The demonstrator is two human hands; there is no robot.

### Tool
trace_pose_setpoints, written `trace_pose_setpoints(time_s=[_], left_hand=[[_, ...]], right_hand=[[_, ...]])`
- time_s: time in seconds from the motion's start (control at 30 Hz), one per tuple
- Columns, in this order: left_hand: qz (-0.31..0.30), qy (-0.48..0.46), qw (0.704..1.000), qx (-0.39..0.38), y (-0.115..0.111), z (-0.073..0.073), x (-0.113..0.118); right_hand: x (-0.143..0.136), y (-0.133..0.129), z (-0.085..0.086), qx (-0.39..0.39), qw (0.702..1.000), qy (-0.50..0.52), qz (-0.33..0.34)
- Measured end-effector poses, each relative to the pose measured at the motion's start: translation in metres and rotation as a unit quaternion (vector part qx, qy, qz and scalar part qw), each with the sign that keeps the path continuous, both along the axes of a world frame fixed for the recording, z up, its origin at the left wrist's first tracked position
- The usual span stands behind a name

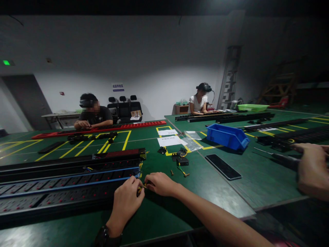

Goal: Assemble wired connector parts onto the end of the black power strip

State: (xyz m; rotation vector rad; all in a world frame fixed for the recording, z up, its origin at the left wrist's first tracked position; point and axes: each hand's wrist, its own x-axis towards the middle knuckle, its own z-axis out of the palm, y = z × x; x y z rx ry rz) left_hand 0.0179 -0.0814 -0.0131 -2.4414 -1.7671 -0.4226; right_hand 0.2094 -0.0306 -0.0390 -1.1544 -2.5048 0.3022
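Long dark power strips (77, 199) with rows of sockets and small red parts lie side by side at the left, two with blue edges. At their right ends my left hand (128, 199), with a dark watch on the wrist, pinches a thin yellow wire (140, 188). My right hand (161, 183) meets it from the right, thumb and finger closed on the same wire's end. The fingertips hide most of the wire. Beyond my hands lie a small black box (182, 161) with a green-yellow wire, a brass-coloured piece (172, 173) and black brackets (183, 151).
A phone (223, 166) and a blue bin (226, 136) stand to the right, papers (171, 141) and plastic bags behind. A co-worker's hand (312, 168) is by a screwdriver (282, 159) at far right. Two people (94, 115) sit across the green table (195, 192).
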Motion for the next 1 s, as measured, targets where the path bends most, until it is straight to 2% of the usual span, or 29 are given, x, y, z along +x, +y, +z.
trace_pose_setpoints(time_s=[0.73, 1.0], left_hand=[[0.0, 0.001, 1.0, -0.008, -0.0016, 0.0032, 0.0008], [-0.001, -0.004, 1.0, 0.0, -0.0001, -0.0006, -0.0004]], right_hand=[[0.0001, 0.001, -0.0016, -0.001, 1.0, 0.0, 0.001], [-0.0003, 0.0009, -0.0012, 0.001, 1.0, -0.008, -0.005]])
